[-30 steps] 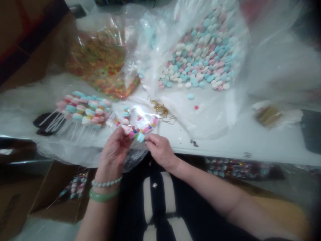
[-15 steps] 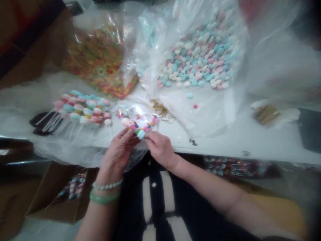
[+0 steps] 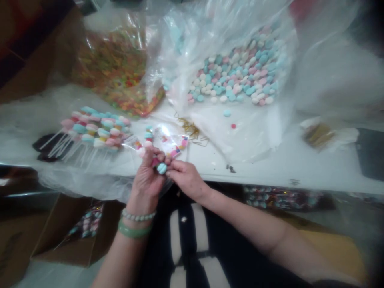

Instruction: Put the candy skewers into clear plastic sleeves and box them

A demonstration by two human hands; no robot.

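At the table's front edge, my left hand (image 3: 149,174) is closed around a candy skewer (image 3: 162,168). A pale blue candy shows below its fingers, with pink and blue candies above them. A clear printed wrapper (image 3: 130,140) sticks out beside this hand; whether the skewer is inside it I cannot tell. Beside the lower blue candy, my right hand (image 3: 187,180) has its fingertips pinched together, and what they grip is hidden. Just beyond both hands lie clear printed bags (image 3: 172,138), and behind those a small heap of gold twist ties (image 3: 190,128).
Finished-looking candy skewers (image 3: 99,130) with white sticks are piled at left. Behind stand a bag of orange-green gummies (image 3: 120,76) and a bag of pastel candies (image 3: 240,76). More gold ties (image 3: 319,136) lie right. Below the table is a cardboard box (image 3: 72,236) with wrapped skewers.
My left hand has shifted slightly right and up, its fingers now wrapped over the skewer. The blue candy end has moved down and left, and my right hand has followed slightly.
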